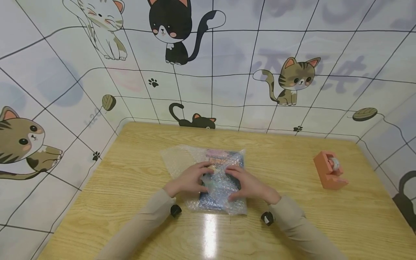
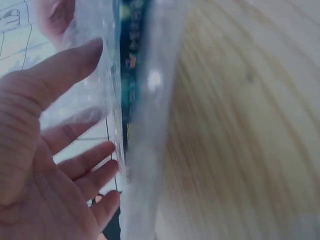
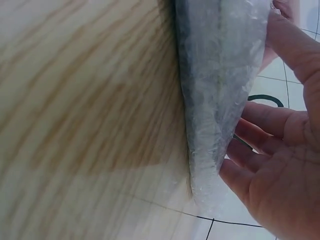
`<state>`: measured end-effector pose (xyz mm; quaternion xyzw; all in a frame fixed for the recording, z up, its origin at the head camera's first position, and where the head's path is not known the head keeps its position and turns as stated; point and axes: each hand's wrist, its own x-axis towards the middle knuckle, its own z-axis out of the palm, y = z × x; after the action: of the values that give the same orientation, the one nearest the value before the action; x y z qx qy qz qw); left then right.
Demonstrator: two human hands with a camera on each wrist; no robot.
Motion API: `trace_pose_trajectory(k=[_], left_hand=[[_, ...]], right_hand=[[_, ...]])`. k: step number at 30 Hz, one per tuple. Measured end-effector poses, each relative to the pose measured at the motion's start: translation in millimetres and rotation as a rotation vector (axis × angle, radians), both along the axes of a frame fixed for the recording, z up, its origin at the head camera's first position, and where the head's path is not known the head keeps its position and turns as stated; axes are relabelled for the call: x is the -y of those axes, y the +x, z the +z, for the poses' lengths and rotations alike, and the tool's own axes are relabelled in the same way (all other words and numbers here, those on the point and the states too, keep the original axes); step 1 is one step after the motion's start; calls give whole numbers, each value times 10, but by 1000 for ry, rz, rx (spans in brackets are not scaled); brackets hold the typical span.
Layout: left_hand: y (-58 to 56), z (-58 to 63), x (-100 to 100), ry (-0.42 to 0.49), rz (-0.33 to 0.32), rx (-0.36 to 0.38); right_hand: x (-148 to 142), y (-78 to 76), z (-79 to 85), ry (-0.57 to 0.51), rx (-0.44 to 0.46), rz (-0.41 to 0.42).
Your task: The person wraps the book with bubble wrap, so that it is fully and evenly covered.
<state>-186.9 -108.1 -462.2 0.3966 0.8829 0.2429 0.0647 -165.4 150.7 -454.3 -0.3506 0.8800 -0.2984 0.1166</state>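
Observation:
A blue book (image 1: pixel 208 202) with orange lettering on its cover lies flat near the middle of the table, with clear bubble wrap (image 1: pixel 177 155) around it. Some loose wrap spreads out on the left side. My left hand (image 1: pixel 191 178) rests on the wrap over the book's left part, fingers spread. From the right, my right hand (image 1: pixel 251 185) touches the wrap on top, thumb apart from the fingers. In the left wrist view, a dark printed edge (image 2: pixel 131 95) shows through the plastic beside the fingertips. The right wrist view has the fingers along the wrapped side (image 3: pixel 210 100).
An orange tape dispenser (image 1: pixel 326 175) with a roll of tape stands on the right of the wooden table (image 1: pixel 286 155). Cat-printed sheeting (image 1: pixel 234 90) rises behind the table and at both sides. Black wrist cameras (image 1: pixel 176 210) sit under the sleeves.

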Motion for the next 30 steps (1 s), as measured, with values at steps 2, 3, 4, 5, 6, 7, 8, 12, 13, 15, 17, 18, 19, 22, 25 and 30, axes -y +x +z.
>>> trace_pose_trajectory(k=[2, 3, 4, 5, 6, 7, 8, 12, 13, 15, 17, 18, 19, 22, 25, 30], left_hand=[[-2, 26, 48, 32, -9, 13], [-2, 41, 79, 50, -12, 13], [-2, 51, 115, 68, -12, 10], [0, 68, 156, 89, -4, 13], [1, 84, 204, 113, 8, 10], [0, 98, 256, 131, 23, 4], [-5, 104, 311, 150, 42, -7], [-19, 122, 552, 202, 190, -54], [-23, 120, 610, 211, 241, -73], [-23, 117, 713, 227, 362, -111], [-10, 110, 801, 228, 498, -144], [-1, 107, 836, 230, 564, -147], [9, 102, 869, 233, 630, -141], [42, 92, 945, 247, 789, -84], [62, 86, 999, 233, 859, 18], [47, 44, 1030, 216, 831, 149]], right_hand=[[2, -1, -10, 5, -4, -4], [4, -2, -15, 5, -6, -5], [5, -3, -19, 5, -10, -5], [6, -3, -22, 4, -14, -6], [7, -3, -24, 2, -20, -7], [7, -3, -25, 3, -27, -8], [8, -1, -25, 2, -31, -9], [10, 8, -19, 1, -35, -13], [10, 11, -17, 1, -33, -14], [10, 16, -15, -1, -28, -16], [10, 21, -15, 0, -26, -19], [9, 24, -14, 0, -22, -21], [9, 25, -15, 0, -20, -22], [10, 30, -15, 0, -7, -27], [12, 32, -15, 2, 1, -29], [15, 31, -17, 0, -4, -25]])
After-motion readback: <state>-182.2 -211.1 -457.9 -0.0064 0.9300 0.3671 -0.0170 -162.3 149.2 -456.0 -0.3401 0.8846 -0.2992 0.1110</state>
